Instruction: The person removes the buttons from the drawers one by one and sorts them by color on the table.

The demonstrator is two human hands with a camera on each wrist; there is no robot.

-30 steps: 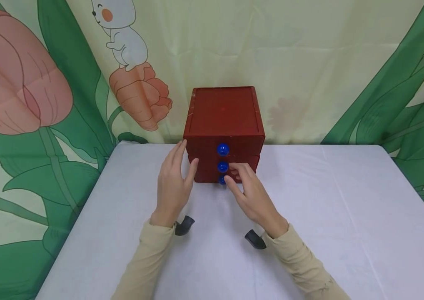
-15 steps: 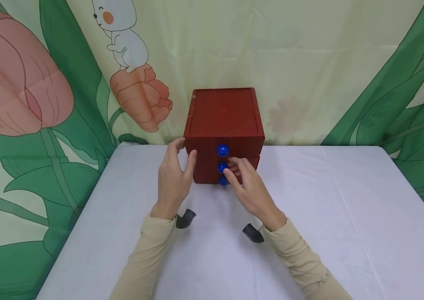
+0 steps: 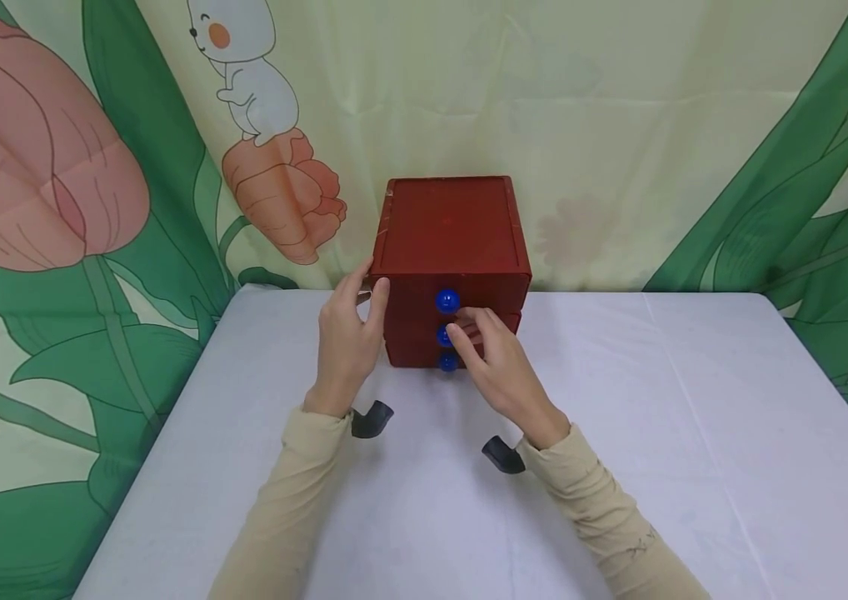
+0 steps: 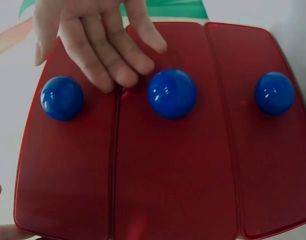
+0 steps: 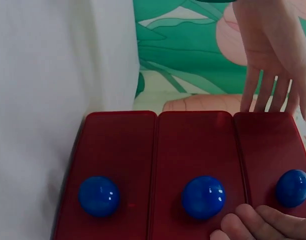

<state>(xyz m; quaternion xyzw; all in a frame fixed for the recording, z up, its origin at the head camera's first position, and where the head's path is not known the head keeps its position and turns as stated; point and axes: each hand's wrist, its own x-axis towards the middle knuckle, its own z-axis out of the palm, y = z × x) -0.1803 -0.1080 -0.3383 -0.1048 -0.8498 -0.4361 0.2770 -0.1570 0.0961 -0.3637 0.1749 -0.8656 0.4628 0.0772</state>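
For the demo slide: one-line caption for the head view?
Left hand at the left side of a red box, right hand near its middle blue knob, white table below.
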